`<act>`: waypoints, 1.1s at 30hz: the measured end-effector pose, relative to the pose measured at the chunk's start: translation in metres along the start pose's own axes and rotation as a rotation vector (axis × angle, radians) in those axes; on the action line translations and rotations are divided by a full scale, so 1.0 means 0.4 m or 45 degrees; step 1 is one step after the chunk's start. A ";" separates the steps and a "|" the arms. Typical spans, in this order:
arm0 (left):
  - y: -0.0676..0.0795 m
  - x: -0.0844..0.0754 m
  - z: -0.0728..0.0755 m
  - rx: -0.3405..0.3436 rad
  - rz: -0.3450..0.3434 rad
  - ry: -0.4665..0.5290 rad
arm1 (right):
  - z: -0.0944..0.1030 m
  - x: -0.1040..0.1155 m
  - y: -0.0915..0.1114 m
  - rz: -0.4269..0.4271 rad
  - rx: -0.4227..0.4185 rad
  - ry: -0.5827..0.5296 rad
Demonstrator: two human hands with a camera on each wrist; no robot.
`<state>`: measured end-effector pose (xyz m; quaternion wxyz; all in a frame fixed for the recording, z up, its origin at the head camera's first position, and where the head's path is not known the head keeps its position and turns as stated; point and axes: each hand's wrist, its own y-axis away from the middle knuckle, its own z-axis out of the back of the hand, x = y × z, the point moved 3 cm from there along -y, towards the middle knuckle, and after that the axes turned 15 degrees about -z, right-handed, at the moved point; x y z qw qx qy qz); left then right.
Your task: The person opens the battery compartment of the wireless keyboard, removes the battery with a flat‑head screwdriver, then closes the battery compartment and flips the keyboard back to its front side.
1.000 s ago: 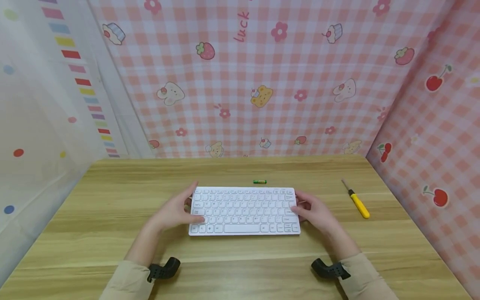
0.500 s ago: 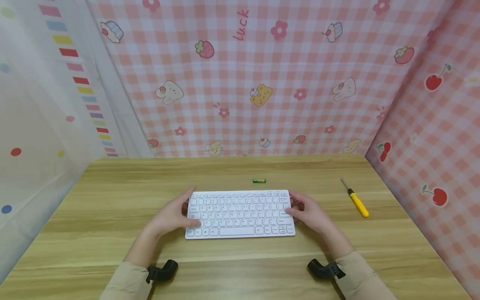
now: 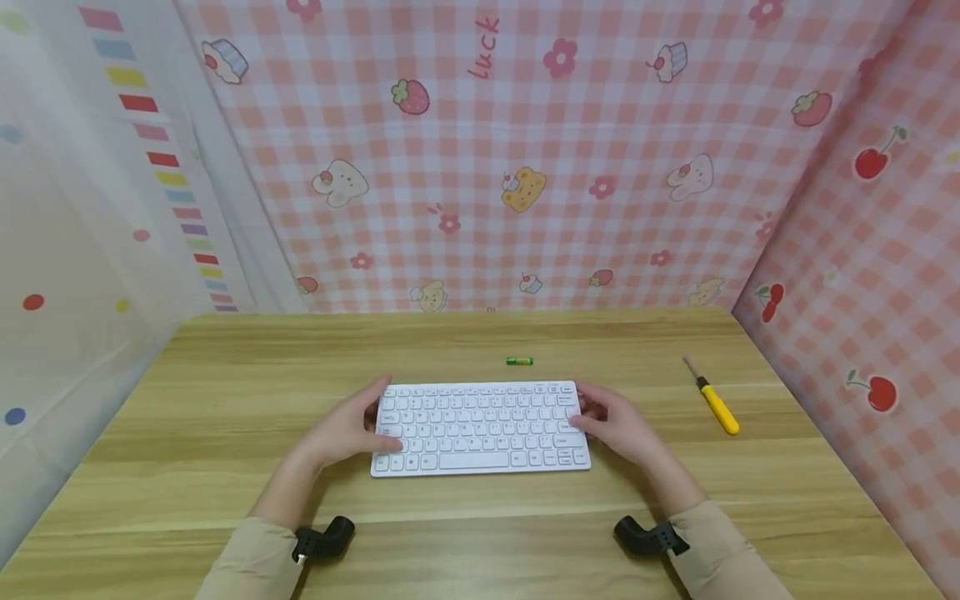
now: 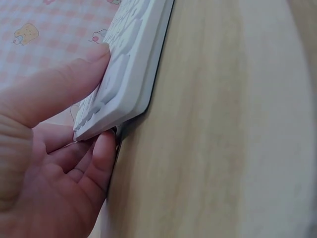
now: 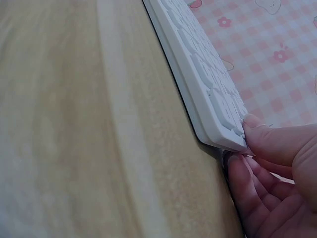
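Observation:
A white keyboard (image 3: 480,429) lies key side up near the middle of the table, its front edge on or very close to the tabletop. My left hand (image 3: 348,429) grips its left end, thumb on top of the keys and the other fingers curled at the side and under the edge, as the left wrist view shows on the keyboard (image 4: 126,74). At the opposite end my right hand (image 3: 618,425) pinches the right edge. In the right wrist view that thumb presses the top of the keyboard (image 5: 208,94), with fingertips below its rim.
Behind the keyboard a small green battery (image 3: 520,362) lies on the wooden table (image 3: 480,533). A screwdriver (image 3: 716,404) with a yellow handle lies to the right. Patterned cloth (image 3: 480,167) hangs along the back and both sides.
Over the last second the keyboard has come slightly toward me and to the left, with both hands still holding its ends. Almost nothing moves in the latest half second.

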<state>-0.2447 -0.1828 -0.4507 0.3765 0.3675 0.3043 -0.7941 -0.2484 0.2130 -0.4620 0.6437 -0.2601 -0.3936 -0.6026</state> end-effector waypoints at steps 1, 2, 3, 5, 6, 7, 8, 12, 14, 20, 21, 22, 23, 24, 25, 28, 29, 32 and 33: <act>0.000 0.001 0.000 0.001 0.001 0.002 | 0.000 0.000 0.000 0.003 0.003 -0.001; 0.000 0.003 0.000 0.002 0.001 0.004 | 0.001 -0.001 0.000 0.011 0.008 -0.003; 0.000 0.004 0.000 0.003 0.001 0.006 | 0.001 -0.001 0.000 0.021 0.014 -0.004; 0.000 0.006 -0.001 0.005 0.004 0.011 | 0.002 -0.002 0.000 0.032 0.022 -0.013; 0.000 0.007 -0.001 0.006 0.006 0.010 | 0.002 -0.003 0.000 0.032 0.017 -0.011; 0.000 0.007 -0.001 0.007 0.008 0.010 | 0.003 -0.004 0.000 0.041 0.018 0.000; -0.001 0.007 -0.001 0.009 0.008 0.004 | 0.003 -0.005 -0.001 0.040 0.013 0.009; -0.001 0.005 -0.001 0.024 -0.011 -0.049 | 0.003 -0.007 -0.002 0.053 -0.004 0.088; -0.002 0.003 -0.001 0.034 -0.034 -0.087 | 0.003 -0.008 -0.002 0.057 -0.005 0.112; 0.001 0.004 -0.001 0.057 -0.065 -0.128 | 0.007 -0.006 0.005 0.052 -0.009 0.114; 0.001 0.005 0.000 0.059 -0.068 -0.126 | 0.007 -0.005 0.006 0.050 -0.008 0.106; 0.002 0.005 0.000 0.062 -0.073 -0.124 | 0.008 -0.004 0.007 0.049 -0.006 0.099; 0.003 0.005 0.001 0.062 -0.080 -0.119 | 0.008 -0.004 0.008 0.045 -0.006 0.092; 0.005 0.005 0.001 0.065 -0.089 -0.114 | 0.008 -0.004 0.009 0.041 0.000 0.085; 0.007 0.004 0.002 0.066 -0.097 -0.110 | 0.008 -0.003 0.010 0.040 0.008 0.074; 0.016 -0.003 0.009 0.072 -0.117 -0.083 | 0.013 -0.002 0.015 0.051 0.040 0.050; 0.021 -0.007 0.013 0.065 -0.116 -0.084 | 0.017 -0.001 0.018 0.058 0.045 0.047; 0.038 -0.021 0.031 0.052 -0.103 -0.122 | 0.035 0.002 0.033 0.092 0.042 0.078; 0.044 -0.026 0.037 0.046 -0.093 -0.151 | 0.042 0.003 0.038 0.097 0.028 0.105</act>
